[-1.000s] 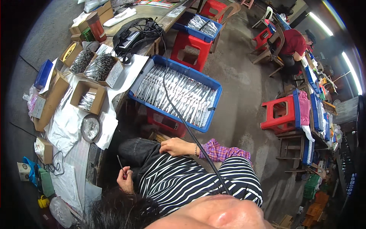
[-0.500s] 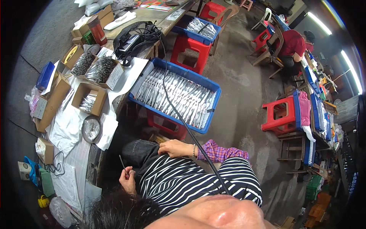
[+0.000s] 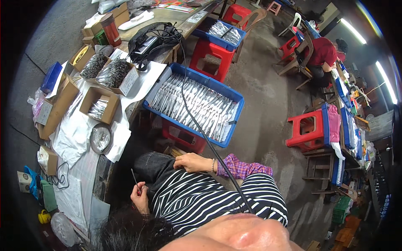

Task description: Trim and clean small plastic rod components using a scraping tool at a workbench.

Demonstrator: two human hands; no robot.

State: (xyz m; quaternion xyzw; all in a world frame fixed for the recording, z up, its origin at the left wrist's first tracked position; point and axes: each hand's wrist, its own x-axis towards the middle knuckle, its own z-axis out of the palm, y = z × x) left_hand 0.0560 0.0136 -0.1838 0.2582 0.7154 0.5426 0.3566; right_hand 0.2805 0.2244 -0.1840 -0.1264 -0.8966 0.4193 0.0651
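the left hand point(image 3: 140, 197) grips a thin, dark, rod-like tool point(image 3: 133, 176) beside the dark denim trouser leg point(image 3: 150, 165); the right hand point(image 3: 190, 162) rests there, whether holding anything i cannot tell. seemingly a pause; moving calls for keeping the tip clear.

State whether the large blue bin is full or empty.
Well filled: slim silvery pieces cover most of the large blue bin; their depth is hidden.

Thin rod point(image 3: 133, 176): lower end hidden inside left fingers point(image 3: 135, 190); kind unclear.
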